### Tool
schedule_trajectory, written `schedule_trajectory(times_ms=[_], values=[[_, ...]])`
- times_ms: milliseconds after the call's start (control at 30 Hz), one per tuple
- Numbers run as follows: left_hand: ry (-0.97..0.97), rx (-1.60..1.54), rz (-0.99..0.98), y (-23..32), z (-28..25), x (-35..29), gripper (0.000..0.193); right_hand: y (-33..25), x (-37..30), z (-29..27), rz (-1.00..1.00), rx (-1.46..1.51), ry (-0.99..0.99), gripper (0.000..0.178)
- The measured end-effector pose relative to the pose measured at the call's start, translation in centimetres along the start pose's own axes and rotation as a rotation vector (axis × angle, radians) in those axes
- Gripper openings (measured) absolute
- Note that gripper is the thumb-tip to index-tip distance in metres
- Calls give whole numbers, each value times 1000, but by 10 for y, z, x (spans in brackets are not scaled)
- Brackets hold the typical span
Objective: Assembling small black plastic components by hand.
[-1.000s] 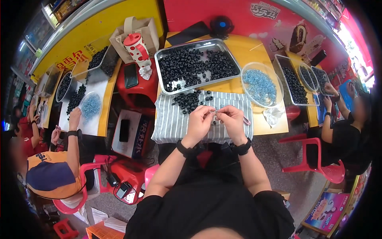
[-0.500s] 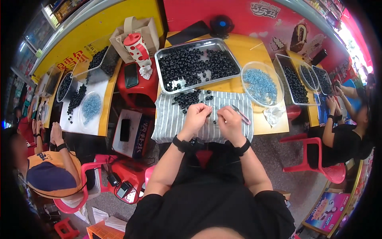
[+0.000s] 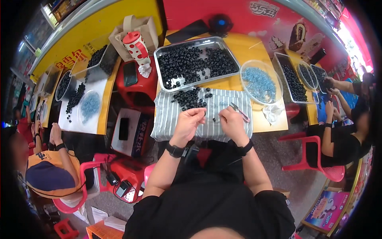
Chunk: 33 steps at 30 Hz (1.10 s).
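My left hand [image 3: 189, 123] is closed over the grey striped cloth [image 3: 167, 127]. Its thumb and forefinger pinch a small black bead-like piece, mostly hidden by the fingertips. A short distance to the right, my right hand [image 3: 233, 124] has its fingers pressed together; what they hold, if anything, is too small to make out. One loose black piece [image 3: 214, 119] lies between the two hands. Thread snips with pink handles [image 3: 240, 112] rest on the cloth just beyond my right hand. A heap of black pieces [image 3: 187, 98] lies on the cloth beyond my left hand.
Beyond the cloth stands a metal tray [image 3: 199, 83] of black pieces. To its right are a clear round tub [image 3: 243, 85] of small bluish clear pieces and a crumpled tissue [image 3: 272, 113]. A red stool [image 3: 137, 88] holds a spotted cup [image 3: 136, 47] and phone. Other people sit either side.
My left hand has drawn slightly left and turned, widening the gap between my hands. The right hand has barely shifted. At the right, a person's hands have moved.
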<state>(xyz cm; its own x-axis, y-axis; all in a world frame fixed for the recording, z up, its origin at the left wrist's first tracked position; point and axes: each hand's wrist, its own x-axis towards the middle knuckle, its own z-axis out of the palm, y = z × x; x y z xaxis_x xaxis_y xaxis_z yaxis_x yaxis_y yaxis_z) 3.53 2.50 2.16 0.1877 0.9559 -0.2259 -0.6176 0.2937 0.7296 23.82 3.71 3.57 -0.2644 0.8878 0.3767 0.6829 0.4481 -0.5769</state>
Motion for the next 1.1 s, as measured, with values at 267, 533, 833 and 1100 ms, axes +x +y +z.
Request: schedule_trajectory(times_ms=[267,533,833,1100], values=[[-134,-143,-36,4,-11,-29,23,14,-5,-8,122,194,28,17],[-194,-203,-49,-1,-14,-38,22,-4,0,-2,-9,-107,-51,11],[-221,-225,-71,-5,-11,-38,22,-66,-8,-3,28,674,-31,7],[-270,-234,-66,-5,-14,-40,22,-70,-9,-6,10,640,-61,6]])
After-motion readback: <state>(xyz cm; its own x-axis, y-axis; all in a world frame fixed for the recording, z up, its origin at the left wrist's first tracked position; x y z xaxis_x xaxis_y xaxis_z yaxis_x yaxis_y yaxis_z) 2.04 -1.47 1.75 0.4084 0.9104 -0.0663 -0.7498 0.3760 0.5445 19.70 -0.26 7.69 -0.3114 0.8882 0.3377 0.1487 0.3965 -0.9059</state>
